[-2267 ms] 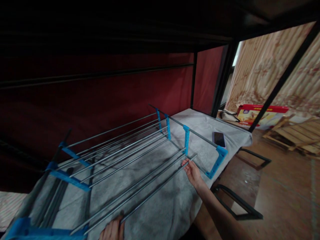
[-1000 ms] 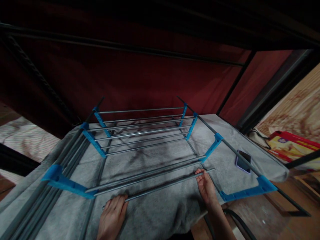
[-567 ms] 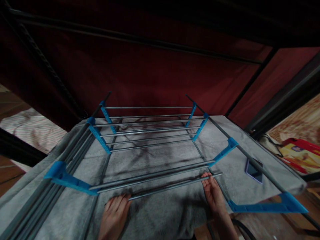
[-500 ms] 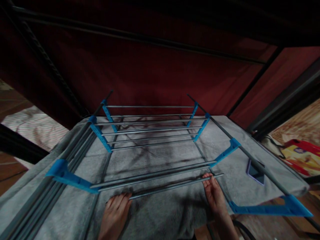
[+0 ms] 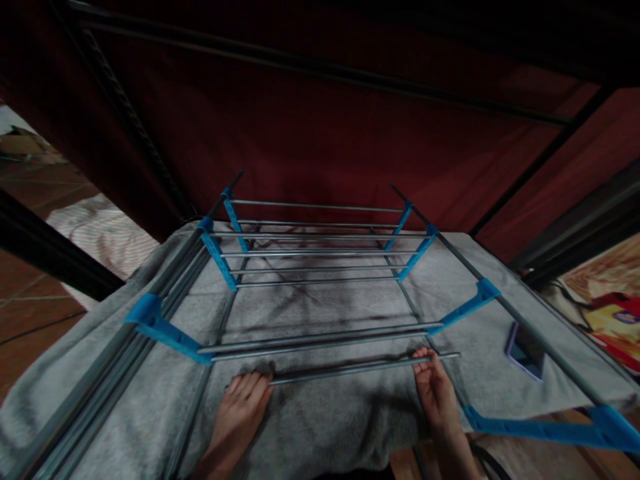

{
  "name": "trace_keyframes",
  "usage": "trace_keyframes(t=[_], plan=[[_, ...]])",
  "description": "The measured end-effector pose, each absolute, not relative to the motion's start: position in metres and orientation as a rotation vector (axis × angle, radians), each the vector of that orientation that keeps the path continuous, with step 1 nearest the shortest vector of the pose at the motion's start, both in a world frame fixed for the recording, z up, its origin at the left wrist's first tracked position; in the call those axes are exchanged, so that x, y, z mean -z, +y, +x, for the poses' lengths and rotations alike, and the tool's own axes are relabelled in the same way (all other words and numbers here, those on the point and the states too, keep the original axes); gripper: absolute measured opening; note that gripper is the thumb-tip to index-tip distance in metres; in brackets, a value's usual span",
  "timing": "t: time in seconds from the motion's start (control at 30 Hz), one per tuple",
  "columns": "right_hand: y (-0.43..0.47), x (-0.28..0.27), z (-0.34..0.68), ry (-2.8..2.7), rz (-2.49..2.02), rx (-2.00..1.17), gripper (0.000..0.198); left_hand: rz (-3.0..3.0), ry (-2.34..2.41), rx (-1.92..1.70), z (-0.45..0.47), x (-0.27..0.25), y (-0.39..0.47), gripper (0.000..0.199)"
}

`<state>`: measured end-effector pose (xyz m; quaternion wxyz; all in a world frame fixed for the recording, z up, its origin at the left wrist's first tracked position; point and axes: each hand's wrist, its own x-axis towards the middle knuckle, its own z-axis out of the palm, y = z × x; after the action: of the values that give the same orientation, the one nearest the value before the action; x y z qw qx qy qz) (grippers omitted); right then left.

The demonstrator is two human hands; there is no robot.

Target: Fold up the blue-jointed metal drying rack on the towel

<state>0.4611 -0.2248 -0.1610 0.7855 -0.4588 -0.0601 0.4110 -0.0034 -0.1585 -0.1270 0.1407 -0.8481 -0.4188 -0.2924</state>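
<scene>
A loose grey metal tube [image 5: 345, 369] runs crosswise low in the view, held between my two hands. My left hand [image 5: 244, 403] is closed over its left end, knuckles up. Near the tube's right end, my right hand [image 5: 434, 387] pinches it from below, and a short tip sticks out beyond the fingers. Just past the tube lies a partly built rack of grey tubes and blue plastic brackets, with one bracket [image 5: 173, 333] at left and another [image 5: 465, 307] at right joined by crossbars [image 5: 325, 339]. At the near right, a blue bracket [image 5: 540, 427] has no crossbar in it.
Several spare tubes [image 5: 107, 380] lie along the rack's left side. A phone [image 5: 526, 352] rests on the grey blanket [image 5: 320, 427] at right. A dark red panel [image 5: 320, 147] stands behind the rack. Red and yellow packaging [image 5: 617, 327] sits at far right.
The view has swung slightly left, so the rack appears further right. Both hands still hold the tube, which looks a little more level than before.
</scene>
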Motion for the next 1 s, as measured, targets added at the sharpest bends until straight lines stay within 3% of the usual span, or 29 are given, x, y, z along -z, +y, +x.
trace_keyframes(t=[0.27,0.87,1.0], plan=[[-0.224,0.157,0.460,-0.063,-0.977,-0.900,0.040,-2.490,-1.290,0.819,-0.002,0.129,-0.158,0.031],[-0.220,0.151,0.457,-0.097,-0.964,-0.910,0.028,-2.509,-1.309,0.845,-0.002,0.125,-0.157,0.028],[-0.222,0.156,0.461,-0.080,-0.962,-0.899,0.033,-2.496,-1.304,0.852,-0.001,0.125,-0.157,0.027]])
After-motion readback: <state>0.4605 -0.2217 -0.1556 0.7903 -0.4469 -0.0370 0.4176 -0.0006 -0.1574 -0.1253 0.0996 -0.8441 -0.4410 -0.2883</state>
